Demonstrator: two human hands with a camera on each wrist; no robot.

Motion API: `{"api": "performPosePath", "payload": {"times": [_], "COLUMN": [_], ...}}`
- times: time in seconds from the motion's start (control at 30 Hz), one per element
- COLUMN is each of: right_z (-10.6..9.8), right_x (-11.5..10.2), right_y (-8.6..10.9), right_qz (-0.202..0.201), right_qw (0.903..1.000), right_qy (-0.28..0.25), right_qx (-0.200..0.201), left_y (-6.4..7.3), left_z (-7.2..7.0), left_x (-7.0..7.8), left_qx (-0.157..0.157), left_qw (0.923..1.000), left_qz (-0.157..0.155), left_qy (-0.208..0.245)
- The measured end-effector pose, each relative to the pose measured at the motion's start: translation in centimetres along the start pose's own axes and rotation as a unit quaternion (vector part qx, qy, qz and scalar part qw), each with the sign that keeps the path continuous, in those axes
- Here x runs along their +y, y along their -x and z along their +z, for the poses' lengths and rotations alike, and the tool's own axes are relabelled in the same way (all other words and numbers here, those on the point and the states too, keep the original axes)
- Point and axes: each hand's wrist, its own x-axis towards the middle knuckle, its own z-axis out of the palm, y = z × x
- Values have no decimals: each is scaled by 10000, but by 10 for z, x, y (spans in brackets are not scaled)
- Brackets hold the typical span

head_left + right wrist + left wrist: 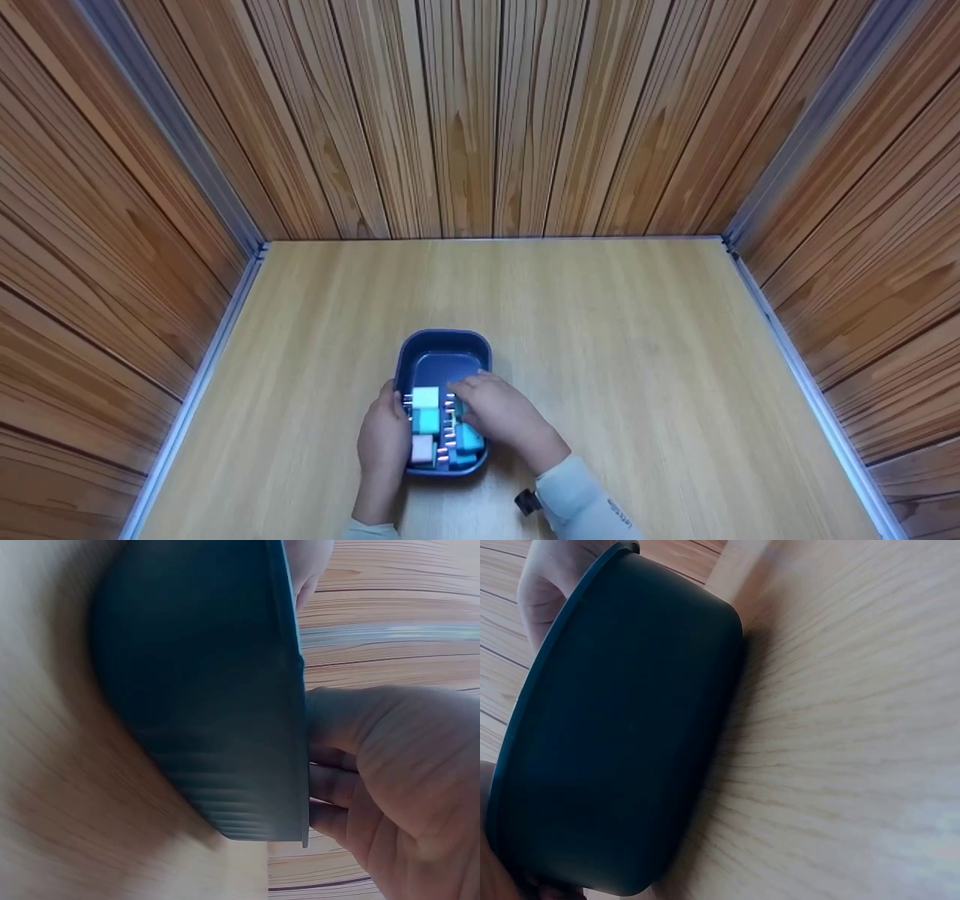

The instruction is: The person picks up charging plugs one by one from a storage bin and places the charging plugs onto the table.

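Observation:
A dark blue plastic basin (442, 339) stands on the wooden table, long side pointing away from me. Small blocky items in white, teal (426, 421), pink and blue (469, 437) lie in its near half, with a row of shiny metallic bits between them; their kind is unclear. My left hand (384, 435) holds the basin's left side, thumb at the rim. Over the right rim reaches my right hand (499, 409), its fingers down inside among the items. In the right wrist view the basin wall (217, 705) hides the fingertips of that hand (405, 772).
Light wood tabletop (637, 360) surrounds the basin. Wood-panelled walls (457, 120) rise at the back and both sides, with metal strips along the corners and table edges. A small black object (527, 502) sits by the right sleeve (581, 495).

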Motion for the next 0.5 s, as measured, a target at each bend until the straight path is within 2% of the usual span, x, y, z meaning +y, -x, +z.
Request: {"api": "performPosePath", "payload": {"times": [0.27,0.5], "right_z": [5,6], "right_x": [0,3], "right_y": [-2,-3], "right_qz": [-132,-203], "right_qw": [9998,9995], "right_qy": [140,170], "right_qx": [80,145], "left_y": [0,-1], "left_z": [-1,1], "left_x": [-1,-1], "left_qx": [27,115], "left_qw": [10000,9999], "left_qz": [-11,110], "left_qy": [23,-29]}}
